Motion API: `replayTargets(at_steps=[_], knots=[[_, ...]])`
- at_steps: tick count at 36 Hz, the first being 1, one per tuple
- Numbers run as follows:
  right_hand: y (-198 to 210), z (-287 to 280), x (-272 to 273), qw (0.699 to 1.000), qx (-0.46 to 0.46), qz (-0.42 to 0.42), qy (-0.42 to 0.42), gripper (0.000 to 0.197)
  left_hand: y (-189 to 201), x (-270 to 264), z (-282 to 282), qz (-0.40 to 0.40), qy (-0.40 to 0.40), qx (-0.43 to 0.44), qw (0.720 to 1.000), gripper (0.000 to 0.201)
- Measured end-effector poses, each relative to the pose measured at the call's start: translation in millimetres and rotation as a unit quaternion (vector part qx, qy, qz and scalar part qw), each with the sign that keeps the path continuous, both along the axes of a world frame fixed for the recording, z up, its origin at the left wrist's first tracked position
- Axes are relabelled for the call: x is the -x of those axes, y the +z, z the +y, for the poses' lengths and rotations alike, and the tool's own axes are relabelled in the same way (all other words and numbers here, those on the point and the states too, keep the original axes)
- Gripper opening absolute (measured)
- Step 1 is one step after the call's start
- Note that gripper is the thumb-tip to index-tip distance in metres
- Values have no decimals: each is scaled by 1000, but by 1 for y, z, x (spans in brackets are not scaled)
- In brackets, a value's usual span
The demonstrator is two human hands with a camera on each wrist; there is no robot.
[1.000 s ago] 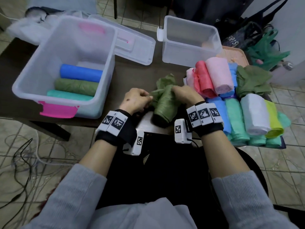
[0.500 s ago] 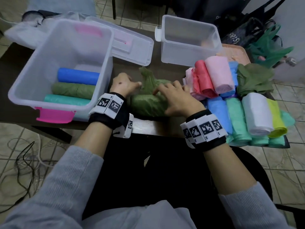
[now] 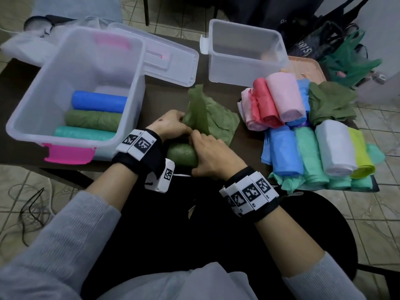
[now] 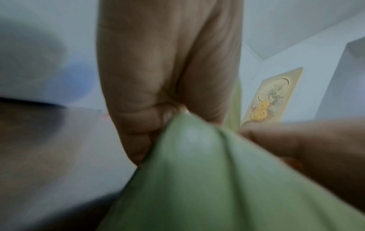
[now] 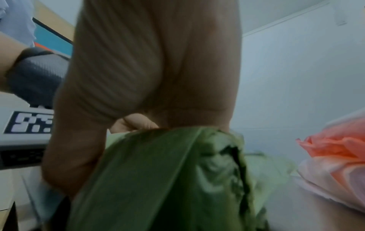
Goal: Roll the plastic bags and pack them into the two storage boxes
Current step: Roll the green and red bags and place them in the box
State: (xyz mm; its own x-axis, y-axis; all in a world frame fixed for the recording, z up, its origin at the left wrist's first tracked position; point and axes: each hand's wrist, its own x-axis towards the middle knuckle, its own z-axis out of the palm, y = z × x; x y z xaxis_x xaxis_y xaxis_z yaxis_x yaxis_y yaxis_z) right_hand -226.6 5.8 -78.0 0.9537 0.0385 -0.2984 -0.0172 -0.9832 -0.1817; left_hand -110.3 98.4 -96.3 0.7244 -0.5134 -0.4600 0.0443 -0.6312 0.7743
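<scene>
An olive-green plastic bag (image 3: 207, 120) lies on the dark table, its near part wound into a roll (image 3: 183, 155) and its far end spread loose. My left hand (image 3: 171, 126) pinches the bag (image 4: 197, 171) at the roll's left side. My right hand (image 3: 212, 154) curls over the roll's right end, with the bag (image 5: 168, 179) under the palm. The big clear storage box (image 3: 129, 100) with pink latches stands at the left and holds blue, green and teal rolls. A smaller clear box (image 3: 244, 70) stands at the back, with nothing visible inside.
The big box's lid (image 3: 164, 61) lies flat between the boxes. Several rolled bags (image 3: 313, 146) in pink, red, blue, teal, white and yellow are piled at the right, with a crumpled green bag (image 3: 331, 102) behind them. Cables (image 3: 32, 204) lie on the tiled floor at the left.
The green roll turned from lying sideways to pointing away from me. Both hands drew back toward the table's near edge, and the bag's loose end spread out flat.
</scene>
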Motion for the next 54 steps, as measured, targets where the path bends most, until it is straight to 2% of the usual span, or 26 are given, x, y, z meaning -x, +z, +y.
replayTargets(at_steps=[2,4,6,11,15,18,20,24,28,30,33,37,40,42,46,49,50,52,54], knots=[[0,0,0,999,30,-1,18,76,1,-1,2,1,33,31,999,15],[2,-3,-1,997,68,-20,32,75,1,-4,3,-1,87,66,994,28],[5,-7,-2,995,85,-39,39,65,2,-6,2,3,141,107,984,40],[13,-19,-4,994,82,-45,53,53,15,-7,-10,41,216,185,958,20],[8,-27,1,990,108,-40,84,51,27,-14,-16,72,291,247,921,38],[2,-28,3,991,97,-26,87,52,30,-19,-18,60,303,262,914,53],[1,-27,3,993,80,-11,82,54,32,-20,-19,49,311,258,914,55],[2,-26,2,997,41,36,61,57,38,-26,-22,76,302,274,910,57],[2,-25,1,997,31,55,48,57,36,-28,-24,114,243,212,940,59],[2,-24,0,997,27,53,48,55,26,-28,-24,114,249,156,949,62],[1,-24,-1,997,30,50,55,54,15,-29,-22,121,275,106,948,63],[1,-23,-2,996,31,55,66,54,9,-30,-22,140,287,111,941,53],[1,-23,-1,996,28,58,69,54,9,-35,-23,139,305,168,927,61],[1,-23,-2,995,22,64,67,55,15,-37,-25,126,319,190,920,66],[2,-23,-4,995,14,76,68,56,29,-38,-29,88,314,206,923,80],[1,-23,-4,994,12,85,65,60,31,-40,-33,47,309,189,931,80],[0,-23,-4,994,13,86,65,62,32,-40,-34,36,305,174,935,83],[-1,-23,-3,994,16,85,64,62,34,-41,-37,4,284,112,952,102],[-1,-24,-3,995,14,83,61,60,34,-40,-41,-76,239,-7,968,118]])
